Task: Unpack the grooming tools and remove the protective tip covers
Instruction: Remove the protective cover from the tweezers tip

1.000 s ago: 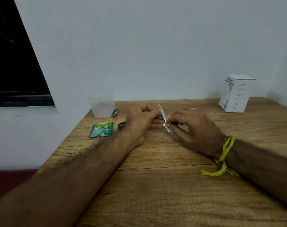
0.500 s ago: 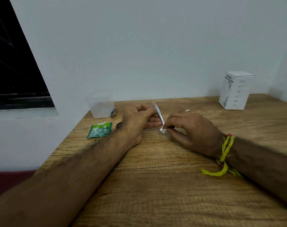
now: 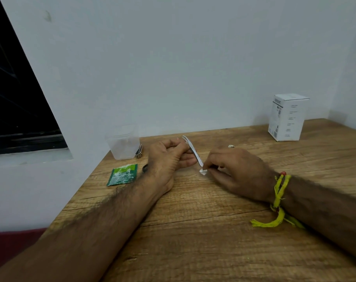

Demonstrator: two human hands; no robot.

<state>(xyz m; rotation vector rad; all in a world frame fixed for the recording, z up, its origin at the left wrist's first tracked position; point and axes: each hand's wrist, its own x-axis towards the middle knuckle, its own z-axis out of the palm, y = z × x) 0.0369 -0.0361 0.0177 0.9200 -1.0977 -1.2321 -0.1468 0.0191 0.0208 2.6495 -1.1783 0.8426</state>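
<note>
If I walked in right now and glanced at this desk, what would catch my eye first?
Most likely the two hands meeting at the middle of the wooden table: the left hand holds slim metal tweezers, while the right hand pinches a small white tip cover at their lower end. Next, the bright yellow thread tied round the right wrist, then the white box standing at the far right by the wall.

A wooden table [image 3: 203,231] stands against the wall. At its far left lie a clear plastic container [image 3: 123,144], a nail clipper [image 3: 139,152] just beside it, and a green sachet [image 3: 122,177] nearer. A white box [image 3: 287,118] stands at the far right.
</note>
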